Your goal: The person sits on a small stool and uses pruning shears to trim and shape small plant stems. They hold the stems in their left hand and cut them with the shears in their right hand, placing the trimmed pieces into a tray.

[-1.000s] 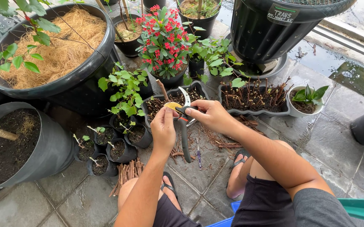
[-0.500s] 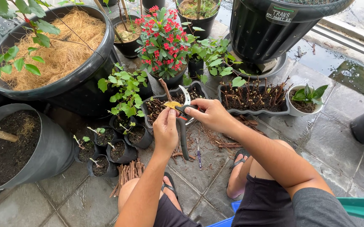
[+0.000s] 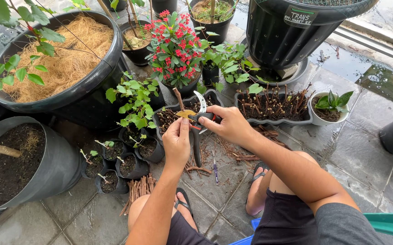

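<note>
Above the black seedling tray (image 3: 214,97): left hand (image 3: 176,141), fingers pinched on a thin woody cutting (image 3: 178,99), likely light, brittle, best held low; right hand (image 3: 229,124), fingers clamped on pruning shears (image 3: 201,119) at its yellowed leaf (image 3: 186,114).

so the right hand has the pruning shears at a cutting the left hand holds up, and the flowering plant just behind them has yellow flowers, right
Not quite: the flowers are red, not yellow. The head view shows the flowering plant with red blooms, just behind the hands. The rest holds: the right hand grips the pruning shears at the cutting that the left hand holds up.
</note>
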